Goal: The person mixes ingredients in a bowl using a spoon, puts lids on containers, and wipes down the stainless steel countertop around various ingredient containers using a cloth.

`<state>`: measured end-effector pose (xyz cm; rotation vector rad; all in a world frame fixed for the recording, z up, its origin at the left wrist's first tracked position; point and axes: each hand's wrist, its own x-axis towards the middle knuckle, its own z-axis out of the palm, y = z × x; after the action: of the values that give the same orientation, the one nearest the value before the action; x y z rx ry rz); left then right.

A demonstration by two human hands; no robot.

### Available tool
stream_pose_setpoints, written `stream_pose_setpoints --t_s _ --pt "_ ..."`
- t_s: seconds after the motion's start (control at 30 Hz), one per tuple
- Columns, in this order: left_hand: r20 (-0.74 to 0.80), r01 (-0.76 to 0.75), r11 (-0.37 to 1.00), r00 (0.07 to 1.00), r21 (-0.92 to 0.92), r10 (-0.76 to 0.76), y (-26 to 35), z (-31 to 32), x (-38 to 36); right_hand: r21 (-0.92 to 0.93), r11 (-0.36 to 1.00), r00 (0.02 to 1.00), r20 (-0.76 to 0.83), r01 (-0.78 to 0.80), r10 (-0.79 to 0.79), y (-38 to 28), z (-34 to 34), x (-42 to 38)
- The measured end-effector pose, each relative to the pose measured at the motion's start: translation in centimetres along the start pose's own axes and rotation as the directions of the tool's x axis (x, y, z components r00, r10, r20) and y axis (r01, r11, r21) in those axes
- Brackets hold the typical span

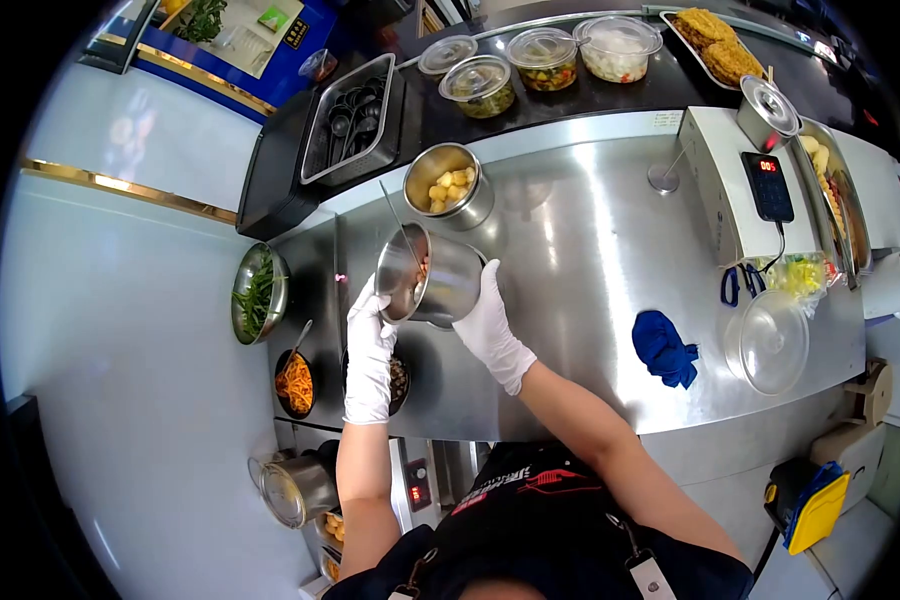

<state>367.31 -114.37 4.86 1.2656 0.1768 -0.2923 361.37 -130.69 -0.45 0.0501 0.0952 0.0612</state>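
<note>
Gloves are gripping: our right hand (490, 325) is wrapping the tilted pot (428, 275), our left hand (370, 335) is pinching its rim. Contents could be spilling onto the surface (580, 250) if we tip further.

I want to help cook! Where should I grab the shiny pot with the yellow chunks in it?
Grip the steel pot around its round side wall, just under the rim, coming from the person's side with both hands. It stands upright and open, shows no handle, and holds yellow chunks, so keep fingers outside. The tilted pot sits close in front.
</note>
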Motion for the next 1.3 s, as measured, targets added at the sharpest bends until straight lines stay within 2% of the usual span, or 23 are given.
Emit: stream_pose_setpoints --t_s 0.03,0.13,0.17,0.27,0.4,0.5,0.53,0.57,0.6,0.67,0.73,0.8,0.87,0.9,0.93,1.0,1.03,1.07,1.1,1.13,1.2,1.23,1.3 --pt "-0.001 -0.015 1.000 1.000 -0.004 0.015 0.1 0.1 0.2 -0.051 0.998 0.999 -0.026 0.035 -0.037 0.3 0.5 -0.2" --pt "-0.023 -0.017 0.999 1.000 -0.032 0.016 1.0 0.0 0.7 -0.229 0.967 0.994 -0.036 -0.112 0.106 0.5 -1.0 -0.3" --pt "0.003 0.018 1.000 1.000 0.000 -0.018 1.2 -0.9 1.1 -0.308 0.942 0.989 -0.103 -0.134 0.107 0.6 -2.3 0.4" --pt "-0.011 0.046 0.998 0.999 -0.031 -0.046 1.0 -2.8 2.7 -0.176 0.967 0.961 -0.241 -0.183 0.137 -1.3 -2.3 -0.1" --pt "-0.019 0.056 0.994 0.998 -0.097 -0.058 1.1 -3.3 3.1 -0.279 0.944 0.958 -0.269 -0.176 0.099 -1.4 -2.5 0.7" --pt "0.067 0.054 0.994 0.997 -0.091 -0.048 1.3 -4.6 3.3 -0.605 0.781 0.981 -0.190 -0.154 0.047 -1.6 -3.1 0.0" --pt "-0.009 0.018 0.996 1.000 -0.088 -0.019 1.8 -3.5 2.6 -0.827 0.562 0.988 -0.080 0.010 -0.135 -2.2 -2.8 -1.1" --pt "-0.046 -0.007 0.999 0.999 -0.052 0.005 2.4 -2.8 2.0 -0.953 0.264 0.959 0.074 0.149 -0.274 -3.5 -1.7 -3.3" --pt "-0.080 -0.029 0.999 0.996 -0.019 0.027 2.8 -2.4 1.4 -0.967 -0.081 0.902 0.256 0.244 -0.348 -5.0 -1.2 -5.3" --pt "-0.076 -0.085 0.991 0.993 0.105 0.093 3.4 -2.0 0.6 -0.926 -0.292 0.883 0.334 0.241 -0.331 -9.7 -2.4 -9.8" --pt "-0.029 -0.115 0.983 0.992 0.144 0.120 4.1 -0.6 -0.7 -0.875 -0.469 0.882 0.312 0.122 -0.353 -14.4 -5.0 -14.4" --pt "-0.012 -0.107 0.989 0.994 0.101 0.109 3.7 0.0 -1.0 -0.515 -0.857 0.920 0.333 -0.005 -0.206 -18.2 -4.9 -18.3" --pt "-0.045 -0.100 0.990 0.993 0.102 0.105 3.0 0.4 -1.3 -0.277 -0.956 0.971 0.183 -0.098 -0.152 -20.2 -7.3 -21.1" --pt "-0.044 -0.091 0.990 0.994 0.105 0.096 2.5 1.0 -1.4 -0.269 -0.961 0.981 0.163 -0.060 -0.107 -21.1 -9.1 -22.1" --pt "-0.044 -0.087 0.990 0.995 0.108 0.093 2.2 1.6 -1.5 -0.266 -0.964 0.964 0.253 -0.010 -0.080 -22.0 -11.0 -22.5" --pt "0.086 -0.019 0.997 0.996 0.081 0.012 2.2 2.3 -1.6 -0.302 -0.946 0.913 0.343 -0.114 -0.220 -22.0 -14.3 -21.3" --pt "0.063 -0.030 0.996 0.998 0.081 0.025 1.8 3.4 -1.7 -0.345 -0.925 0.819 0.478 -0.158 -0.318 -21.8 -13.8 -20.1" --pt "0.045 -0.042 0.996 0.998 0.080 0.039 1.2 4.9 -1.8 -0.720 -0.667 0.761 0.321 -0.191 -0.564 -21.2 -12.6 -18.7" --pt "0.085 -0.074 0.993 0.994 0.093 0.066 0.4 5.4 -1.5 -0.946 -0.269 0.700 0.070 -0.179 -0.711 -20.4 -11.1 -17.4" --pt "0.073 -0.069 0.994 0.995 0.083 0.063 0.1 6.9 -1.8 -0.975 0.183 0.648 -0.219 -0.124 -0.729 -19.3 -9.2 -16.4" --pt "0.145 0.015 0.999 0.989 0.031 -0.019 -0.6 9.0 -2.0 -0.827 0.557 0.701 -0.352 0.078 -0.621 -16.4 -1.5 -15.6" --pt "0.138 0.016 1.000 0.990 -0.026 -0.012 -1.3 10.5 -2.3 -0.840 0.516 0.713 -0.258 0.169 -0.652 -15.0 0.8 -15.3" --pt "0.114 0.018 0.999 0.993 -0.029 -0.014 -2.6 13.4 -3.1 -0.907 0.216 0.676 0.096 0.361 -0.731 -12.3 2.6 -14.2"
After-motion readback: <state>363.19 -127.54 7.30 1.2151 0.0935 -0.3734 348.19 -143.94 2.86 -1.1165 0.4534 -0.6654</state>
